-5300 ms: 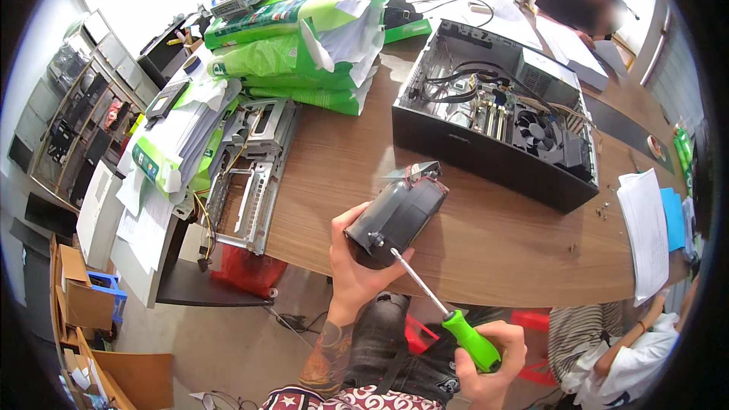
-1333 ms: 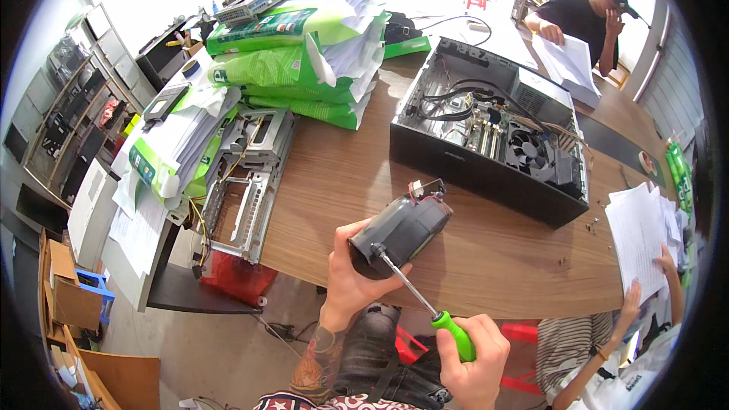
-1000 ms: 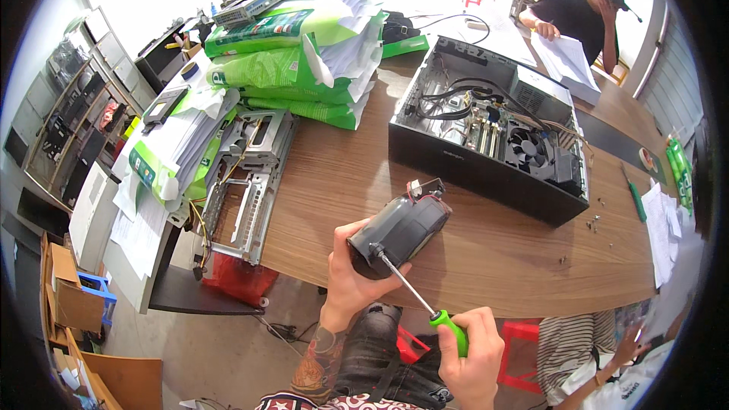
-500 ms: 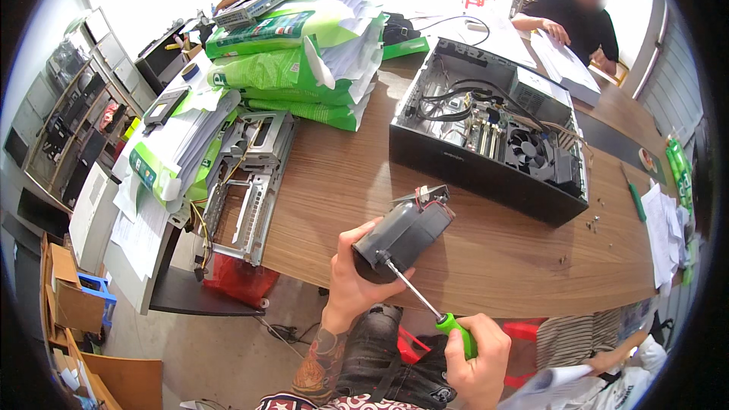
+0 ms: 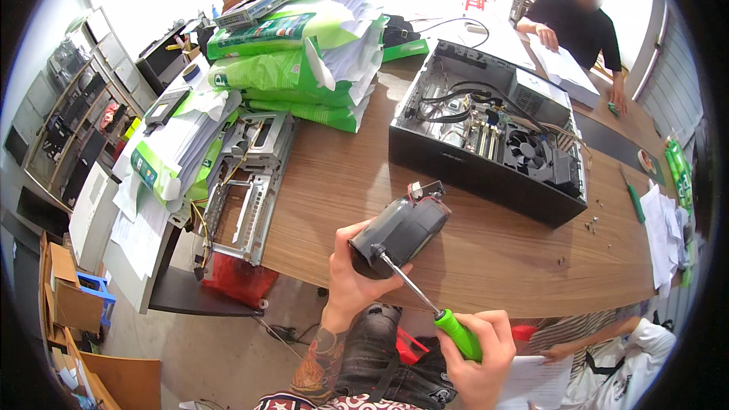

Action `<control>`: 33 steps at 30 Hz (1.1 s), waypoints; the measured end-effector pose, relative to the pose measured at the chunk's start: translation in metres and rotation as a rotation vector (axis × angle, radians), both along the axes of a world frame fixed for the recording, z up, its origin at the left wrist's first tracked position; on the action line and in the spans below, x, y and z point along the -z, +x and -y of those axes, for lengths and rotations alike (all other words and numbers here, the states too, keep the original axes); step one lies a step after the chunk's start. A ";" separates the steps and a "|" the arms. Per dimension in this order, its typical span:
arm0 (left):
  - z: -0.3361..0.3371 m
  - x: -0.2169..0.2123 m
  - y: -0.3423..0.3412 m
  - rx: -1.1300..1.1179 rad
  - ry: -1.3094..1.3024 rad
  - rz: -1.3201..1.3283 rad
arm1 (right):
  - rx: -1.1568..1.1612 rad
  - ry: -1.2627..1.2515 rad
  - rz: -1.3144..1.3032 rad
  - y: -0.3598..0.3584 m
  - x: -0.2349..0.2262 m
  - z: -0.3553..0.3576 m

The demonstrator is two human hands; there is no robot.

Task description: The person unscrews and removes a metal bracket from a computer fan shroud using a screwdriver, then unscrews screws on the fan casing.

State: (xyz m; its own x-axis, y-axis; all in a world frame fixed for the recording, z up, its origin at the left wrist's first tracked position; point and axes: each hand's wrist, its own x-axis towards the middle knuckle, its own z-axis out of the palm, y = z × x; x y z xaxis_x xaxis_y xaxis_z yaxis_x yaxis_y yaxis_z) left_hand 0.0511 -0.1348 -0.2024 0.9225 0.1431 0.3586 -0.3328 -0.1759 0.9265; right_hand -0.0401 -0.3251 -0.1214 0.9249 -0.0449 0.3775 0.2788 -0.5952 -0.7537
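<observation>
My left hand (image 5: pixel 355 277) is closed around a dark grey plastic computer part (image 5: pixel 402 229), boxy with rounded edges. Red wire and a small connector show at its far end. In my right hand (image 5: pixel 482 353) is a screwdriver (image 5: pixel 458 335) with a bright green handle and a metal shaft. Its tip meets the near end face of the part; whether a screw sits under it I cannot make out. Beyond my hands, an opened black desktop computer case (image 5: pixel 471 175) lies on the table, its fan, cables and boards exposed.
A metal drive frame (image 5: pixel 254 212) with wires lies at the left beside green-wrapped paper stacks (image 5: pixel 296 68). Loose screws (image 5: pixel 596 220) and a green-handled tool (image 5: pixel 635 201) are right of the case. Across the table a person (image 5: pixel 581 23) touches papers; another person's arm (image 5: pixel 600 338) reaches in at lower right.
The plastic part has tilted slightly and shifted a little left. My right hand has moved slightly, the screwdriver tip still at the part. The person opposite lowered one hand to the table.
</observation>
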 end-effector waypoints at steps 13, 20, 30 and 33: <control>0.001 0.006 0.002 -0.097 0.105 0.131 | -0.167 -0.060 -0.054 0.014 0.016 0.017; 0.001 0.006 0.003 -0.063 0.074 0.114 | 0.025 -0.142 0.060 0.013 0.016 0.007; -0.002 0.008 0.002 -0.074 0.056 0.103 | -0.030 -0.006 -0.126 0.002 0.004 -0.009; -0.001 0.007 0.002 -0.078 0.110 0.130 | 0.001 0.050 -0.154 0.002 -0.004 -0.002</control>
